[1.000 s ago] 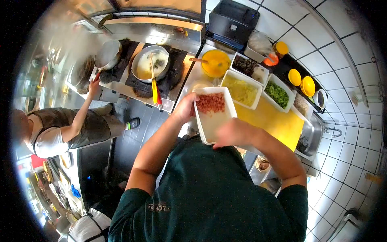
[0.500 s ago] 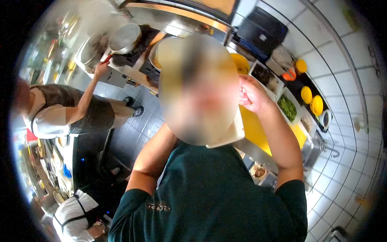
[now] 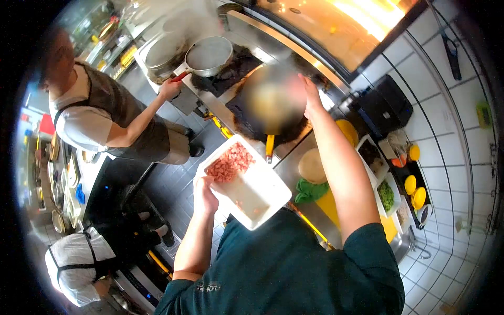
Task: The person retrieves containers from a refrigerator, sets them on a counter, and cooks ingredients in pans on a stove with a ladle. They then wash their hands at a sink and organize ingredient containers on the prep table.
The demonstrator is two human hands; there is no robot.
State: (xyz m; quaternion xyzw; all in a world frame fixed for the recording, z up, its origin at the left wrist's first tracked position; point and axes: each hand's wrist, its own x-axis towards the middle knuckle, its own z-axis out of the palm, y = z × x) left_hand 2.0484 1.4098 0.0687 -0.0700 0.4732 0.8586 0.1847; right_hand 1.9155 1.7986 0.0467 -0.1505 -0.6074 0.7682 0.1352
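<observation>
Right hand [image 3: 311, 95] moved to the pan [image 3: 268, 102], grip unclear, left hand [image 3: 203, 195] holding white tub [image 3: 260, 191], dark stovetop [image 3: 237, 65], tiled wall [image 3: 441, 157]

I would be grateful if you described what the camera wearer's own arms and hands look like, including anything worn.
The forearms are bare below short, dark green sleeves, and the matching shirt has small pale lettering near the left sleeve. The left hand is ungloved; the right hand is partly blurred, with no glove visible.
</observation>
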